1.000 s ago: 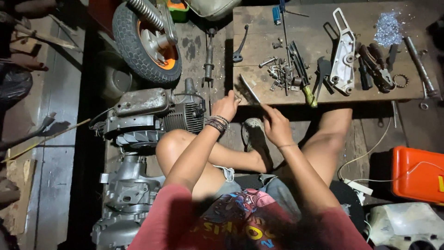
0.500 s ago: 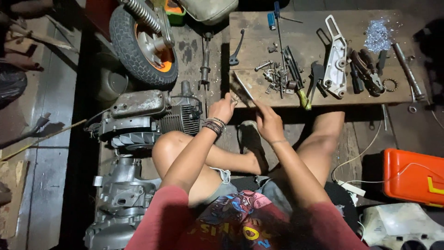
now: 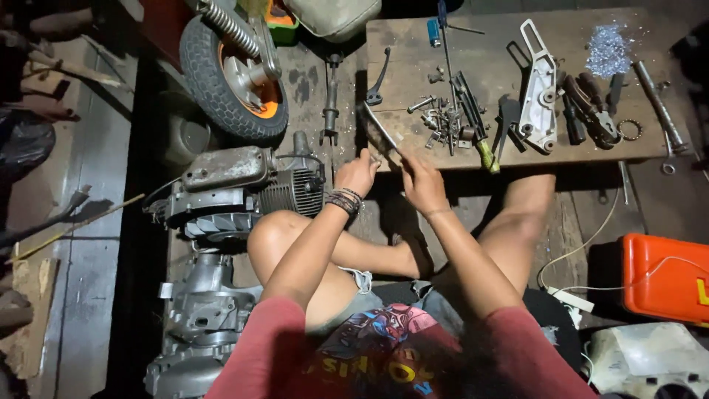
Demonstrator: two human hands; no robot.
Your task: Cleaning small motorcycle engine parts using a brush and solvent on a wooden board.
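I sit on the floor with my knees apart, facing a wooden board point(image 3: 413, 44) covered in parts. My left hand point(image 3: 357, 173), beaded bracelets at its wrist, is at the board's near edge, its fingers pinched on a small part that I cannot make out. My right hand point(image 3: 422, 182) is beside it, gripping the near end of a long flat metal tool point(image 3: 380, 127) that slants up to the left across the board. The two hands almost touch.
On the board lie several bolts point(image 3: 439, 118), a silver bracket point(image 3: 538, 89), a yellow-handled screwdriver point(image 3: 476, 125), pliers point(image 3: 587, 107) and metal shavings point(image 3: 609, 48). An engine block point(image 3: 229, 192) sits at my left, a small wheel point(image 3: 229, 74) beyond it, an orange case point(image 3: 665, 277) at right.
Both hands have moved forward to the board's near edge and closer together. The right hand has taken hold of the long flat tool. The view has shifted slightly.
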